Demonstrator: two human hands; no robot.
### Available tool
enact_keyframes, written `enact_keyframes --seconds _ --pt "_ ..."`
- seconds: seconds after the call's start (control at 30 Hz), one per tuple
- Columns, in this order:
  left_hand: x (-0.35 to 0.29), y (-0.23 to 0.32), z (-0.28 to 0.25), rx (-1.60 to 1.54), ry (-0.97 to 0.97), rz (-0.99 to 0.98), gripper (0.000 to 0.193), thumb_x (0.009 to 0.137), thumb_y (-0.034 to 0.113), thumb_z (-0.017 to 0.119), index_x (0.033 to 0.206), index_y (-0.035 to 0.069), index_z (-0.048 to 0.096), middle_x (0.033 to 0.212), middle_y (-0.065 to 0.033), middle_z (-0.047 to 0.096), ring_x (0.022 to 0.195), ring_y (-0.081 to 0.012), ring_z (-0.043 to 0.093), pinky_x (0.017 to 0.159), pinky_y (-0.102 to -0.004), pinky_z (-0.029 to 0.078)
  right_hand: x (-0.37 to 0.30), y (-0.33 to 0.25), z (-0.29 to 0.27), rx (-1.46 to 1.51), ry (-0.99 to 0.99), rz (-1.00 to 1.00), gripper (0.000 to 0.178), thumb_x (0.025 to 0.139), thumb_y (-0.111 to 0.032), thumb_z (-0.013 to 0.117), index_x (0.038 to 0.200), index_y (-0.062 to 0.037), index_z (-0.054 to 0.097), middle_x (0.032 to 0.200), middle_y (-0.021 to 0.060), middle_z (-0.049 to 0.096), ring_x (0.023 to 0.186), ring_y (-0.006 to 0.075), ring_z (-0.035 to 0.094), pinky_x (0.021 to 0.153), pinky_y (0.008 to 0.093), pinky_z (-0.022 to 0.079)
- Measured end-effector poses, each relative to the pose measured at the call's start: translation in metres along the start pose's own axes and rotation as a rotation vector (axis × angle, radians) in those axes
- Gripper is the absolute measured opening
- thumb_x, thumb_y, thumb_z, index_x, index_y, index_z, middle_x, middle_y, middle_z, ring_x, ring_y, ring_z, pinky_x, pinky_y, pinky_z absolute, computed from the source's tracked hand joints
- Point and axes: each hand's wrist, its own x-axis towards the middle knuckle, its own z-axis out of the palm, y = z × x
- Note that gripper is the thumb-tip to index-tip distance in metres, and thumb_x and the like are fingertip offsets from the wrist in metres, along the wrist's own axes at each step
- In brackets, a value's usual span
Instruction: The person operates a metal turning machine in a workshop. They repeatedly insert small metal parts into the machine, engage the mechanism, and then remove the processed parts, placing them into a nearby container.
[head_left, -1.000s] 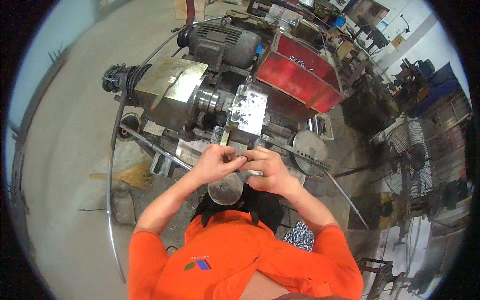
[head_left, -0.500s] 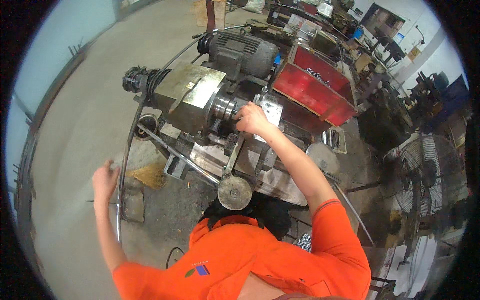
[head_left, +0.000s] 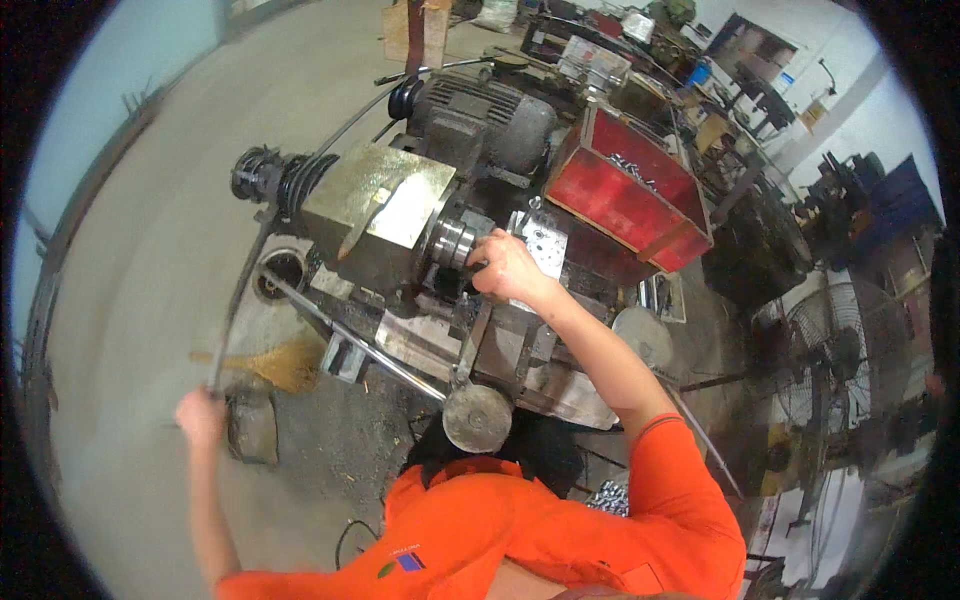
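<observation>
Here the left hand (head_left: 200, 417) grips a long lever (head_left: 240, 300) slanting up toward the lathe.

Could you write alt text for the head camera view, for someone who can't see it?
Seen from above, a person in orange sleeves rests the right hand at the shiny steel chuck of a grimy metal lathe, while the left hand grips a long thin lever out to the side. A red metal bin stands behind.

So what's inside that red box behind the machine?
The red bin holds a heap of small shiny metal pieces near its back wall; their kind is too small to tell. Its front wall hides what lies lower down.
</observation>
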Motion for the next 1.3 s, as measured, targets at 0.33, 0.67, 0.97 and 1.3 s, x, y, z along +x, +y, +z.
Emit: enact_keyframes --seconds 0.33,0.67,0.97,1.3 --pt "0.127 -0.093 0.024 0.213 0.25 0.138 0.016 0.071 0.009 0.06 0.086 0.006 0.06 0.072 -0.0136 0.062 0.065 -0.0307 0.062 0.056 -0.0427 0.05 0.001 0.009 0.013 -0.023 0.066 -0.015 0.029 0.053 -0.016 0.06 0.08 -0.0066 0.069 0.083 0.0094 0.063 0.084 0.0314 0.055 0.08 0.0377 0.045" --pt "0.032 0.178 0.101 -0.686 -0.417 0.163 0.046 0.075 0.04 0.064 0.105 0.005 0.06 0.094 -0.0186 0.063 0.087 -0.0351 0.061 0.075 -0.0425 0.048 -0.093 -0.015 -0.034 0.057 0.424 -0.013 0.037 0.055 -0.017 0.063 0.09 -0.0046 0.066 0.115 0.0132 0.055 0.102 0.0317 0.049 0.088 0.0387 0.042" --pt "0.069 0.193 0.138 0.25 -0.217 0.707 0.03 0.074 0.033 0.064 0.098 0.015 0.063 0.09 -0.0112 0.065 0.087 -0.0266 0.063 0.072 -0.042 0.049 -0.287 0.063 -0.053 -0.075 0.492 0.313 0.043 0.055 -0.017 0.067 0.097 -0.0065 0.065 0.112 0.0154 0.058 0.102 0.0339 0.054 0.087 0.0402 0.044" --pt "0.085 0.146 0.092 -0.718 -0.211 0.305 0.037 0.081 0.03 0.062 0.101 -0.001 0.062 0.078 -0.015 0.065 0.065 -0.0242 0.063 0.06 -0.0354 0.049 -0.599 0.162 -0.023 -0.488 0.048 1.518 0.043 0.063 -0.016 0.065 0.104 -0.0091 0.058 0.1 0.0161 0.062 0.094 0.0341 0.058 0.083 0.0419 0.047"
